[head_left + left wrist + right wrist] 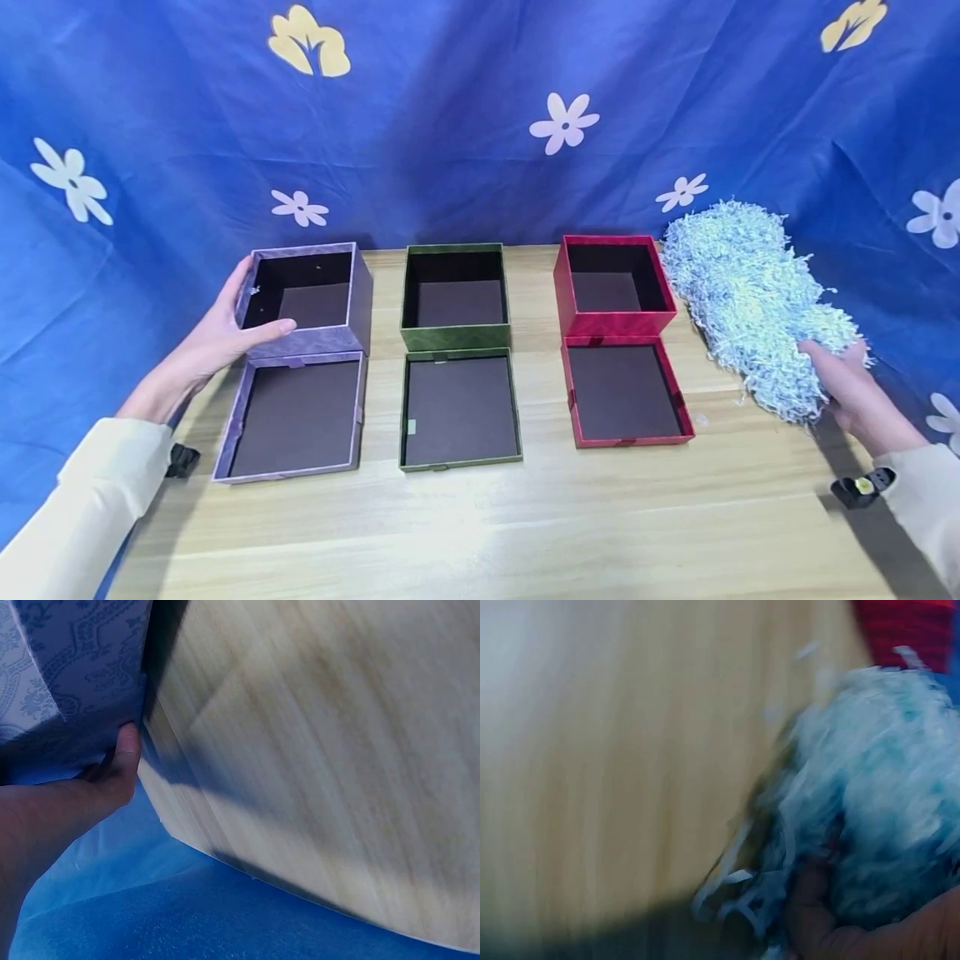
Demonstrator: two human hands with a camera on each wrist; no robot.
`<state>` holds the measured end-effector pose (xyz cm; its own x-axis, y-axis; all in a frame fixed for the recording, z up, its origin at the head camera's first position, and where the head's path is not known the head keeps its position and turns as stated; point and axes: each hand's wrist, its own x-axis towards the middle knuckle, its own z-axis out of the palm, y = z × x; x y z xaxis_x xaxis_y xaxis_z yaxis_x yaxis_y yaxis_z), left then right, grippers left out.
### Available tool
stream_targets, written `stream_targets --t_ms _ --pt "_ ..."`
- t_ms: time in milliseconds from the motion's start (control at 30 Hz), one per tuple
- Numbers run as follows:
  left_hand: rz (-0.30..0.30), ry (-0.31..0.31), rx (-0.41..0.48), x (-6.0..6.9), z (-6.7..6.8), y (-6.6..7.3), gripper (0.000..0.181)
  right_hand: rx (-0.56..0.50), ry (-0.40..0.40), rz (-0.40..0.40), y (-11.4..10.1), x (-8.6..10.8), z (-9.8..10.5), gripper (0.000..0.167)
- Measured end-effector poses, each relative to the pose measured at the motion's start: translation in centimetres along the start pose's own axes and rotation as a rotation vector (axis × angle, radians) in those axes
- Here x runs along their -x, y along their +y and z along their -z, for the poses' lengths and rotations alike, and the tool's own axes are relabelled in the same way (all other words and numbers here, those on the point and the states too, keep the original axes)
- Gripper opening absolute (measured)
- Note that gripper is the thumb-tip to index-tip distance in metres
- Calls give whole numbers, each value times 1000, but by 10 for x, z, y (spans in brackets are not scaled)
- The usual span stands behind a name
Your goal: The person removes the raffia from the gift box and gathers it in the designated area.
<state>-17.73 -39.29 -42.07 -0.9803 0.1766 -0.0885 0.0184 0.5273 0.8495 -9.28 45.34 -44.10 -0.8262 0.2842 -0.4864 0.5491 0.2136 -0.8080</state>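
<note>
At the left, a light purple patterned box (358, 304) with a dark inside stands with its mouth up. My left hand (225, 329) holds its left side, the thumb lying over the front edge and the other fingers along the outer left wall, partly hidden. In the left wrist view a finger touches the purple box (82, 660) near its edge. On the right lies a big heap of pale blue shredded paper (750, 292). My right hand (851, 387) grips a clump at its near right end, the fingers partly buried in the strands, as the right wrist view also shows.
An open green box (456, 336) and a red box (626, 323) stand in the same row. Before each box lies its lid, inside up: purple (300, 472), green (461, 463) and red (637, 440). A blue flowered cloth (465, 125) hangs behind the wooden table (450, 533).
</note>
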Motion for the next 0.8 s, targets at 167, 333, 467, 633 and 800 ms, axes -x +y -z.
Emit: stream_targets --t_ms 167,333,467,633,800 --pt "4 2 -5 5 -2 3 115 349 96 -2 1 -7 -3 110" --pt "2 0 -8 6 -2 1 115 405 124 -26 1 -6 -5 110" --pt "8 -1 -7 6 0 0 115 330 142 5 3 -6 -8 113" --pt "29 -5 -33 8 0 0 116 312 198 45 4 -6 -11 113" --pt "37 12 -108 13 0 6 116 271 309 133 5 -3 -13 109"
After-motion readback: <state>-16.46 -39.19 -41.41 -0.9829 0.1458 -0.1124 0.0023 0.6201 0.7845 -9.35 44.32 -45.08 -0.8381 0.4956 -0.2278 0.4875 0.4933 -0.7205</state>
